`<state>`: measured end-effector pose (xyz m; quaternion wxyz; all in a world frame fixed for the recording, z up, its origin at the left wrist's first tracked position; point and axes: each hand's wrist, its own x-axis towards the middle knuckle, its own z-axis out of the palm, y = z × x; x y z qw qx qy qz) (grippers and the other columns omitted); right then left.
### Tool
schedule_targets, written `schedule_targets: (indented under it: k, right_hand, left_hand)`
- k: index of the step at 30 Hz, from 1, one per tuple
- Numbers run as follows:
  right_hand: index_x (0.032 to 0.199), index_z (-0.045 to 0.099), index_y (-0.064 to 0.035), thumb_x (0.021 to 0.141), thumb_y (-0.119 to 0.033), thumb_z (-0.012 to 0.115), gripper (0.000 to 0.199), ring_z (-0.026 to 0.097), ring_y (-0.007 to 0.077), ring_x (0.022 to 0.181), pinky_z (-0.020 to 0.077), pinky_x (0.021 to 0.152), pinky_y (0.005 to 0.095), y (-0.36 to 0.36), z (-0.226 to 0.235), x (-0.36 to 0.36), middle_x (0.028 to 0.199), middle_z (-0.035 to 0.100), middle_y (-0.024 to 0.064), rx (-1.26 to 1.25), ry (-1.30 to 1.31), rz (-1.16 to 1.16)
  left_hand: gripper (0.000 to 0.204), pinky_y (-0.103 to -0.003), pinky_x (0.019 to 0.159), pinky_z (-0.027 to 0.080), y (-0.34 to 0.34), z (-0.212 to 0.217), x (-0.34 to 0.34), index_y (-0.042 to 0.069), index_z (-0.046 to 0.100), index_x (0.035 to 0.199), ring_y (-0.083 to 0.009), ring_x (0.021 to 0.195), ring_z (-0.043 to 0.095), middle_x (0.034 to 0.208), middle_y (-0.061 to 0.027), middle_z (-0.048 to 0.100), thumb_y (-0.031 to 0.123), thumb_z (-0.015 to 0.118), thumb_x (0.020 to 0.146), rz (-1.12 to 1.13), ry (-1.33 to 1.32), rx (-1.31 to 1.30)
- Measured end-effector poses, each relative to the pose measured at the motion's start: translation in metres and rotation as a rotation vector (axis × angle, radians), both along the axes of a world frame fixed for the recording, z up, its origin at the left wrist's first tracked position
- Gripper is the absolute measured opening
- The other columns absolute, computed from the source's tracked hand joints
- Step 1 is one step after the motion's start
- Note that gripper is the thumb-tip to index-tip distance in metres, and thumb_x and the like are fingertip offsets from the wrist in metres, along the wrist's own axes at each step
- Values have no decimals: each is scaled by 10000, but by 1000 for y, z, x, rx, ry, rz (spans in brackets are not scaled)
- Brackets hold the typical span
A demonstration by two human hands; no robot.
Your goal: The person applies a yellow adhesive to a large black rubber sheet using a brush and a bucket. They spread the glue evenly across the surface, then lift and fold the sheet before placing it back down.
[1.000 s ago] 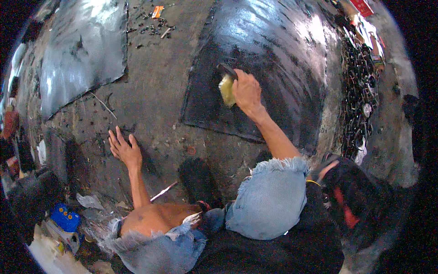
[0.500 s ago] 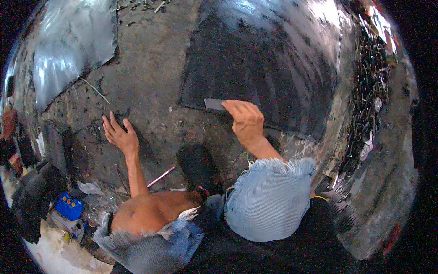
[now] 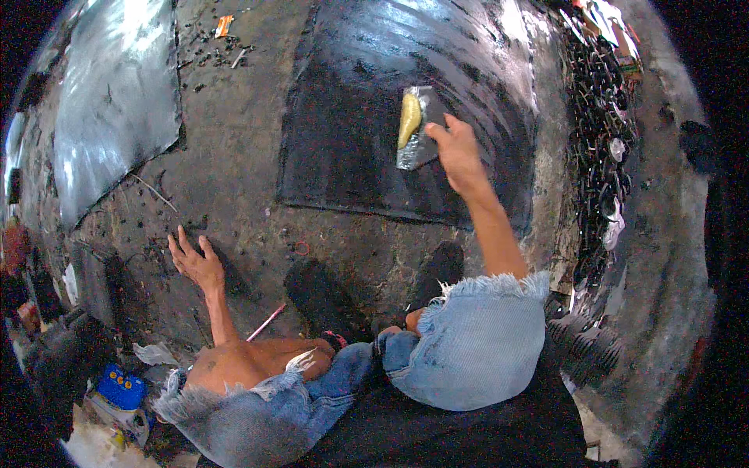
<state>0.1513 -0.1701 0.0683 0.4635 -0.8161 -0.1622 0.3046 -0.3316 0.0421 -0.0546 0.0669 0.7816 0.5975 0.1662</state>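
My right hand [image 3: 462, 156] is closed on the edge of a flat grey spreader [image 3: 434, 134], held over a black sheet [image 3: 335, 168]. A yellowish blob of paste [image 3: 409, 123] lies along the spreader's left side. The sheet has a shiny, streaked surface, strongest toward its far part. My left hand [image 3: 201, 261] holds nothing. Its fingers are spread over the dark floor beside my left leg; whether they touch the floor I cannot tell.
A second shiny grey sheet [image 3: 121, 93] lies at the far left. Dark loop-like pieces [image 3: 597, 148] are heaped along the right. A pink stick [image 3: 267, 322] and a blue box [image 3: 121, 388] are near my left knee. A small orange packet [image 3: 224, 26] lies far off.
My right hand has reached farther out over the black sheet and turned the spreader, so its paste-covered face now shows. My left hand stays spread. The view has shifted forward.
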Motion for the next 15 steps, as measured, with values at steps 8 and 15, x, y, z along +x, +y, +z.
schedule_targets:
  k: [8,15]
  right_hand:
    - [1139,725,-98,887,-69,578,294,682,356,1012,542,893,463,51,-38,25,1117,720,151,-49,-1110,549]
    - [1033,755,-125,828,-27,564,296,695,302,1001,516,906,436,-36,-33,-64,1049,754,85,-13,-906,604]
  left_hand:
    - [564,-552,1203,231,-3,1,-11,150,477,1502,-423,1478,275,1610,-228,259,283,647,981,-24,-58,-26]
    - [532,-534,1181,260,33,21,-5,89,545,1431,-399,1456,307,1566,-225,329,285,691,959,9,-76,133]
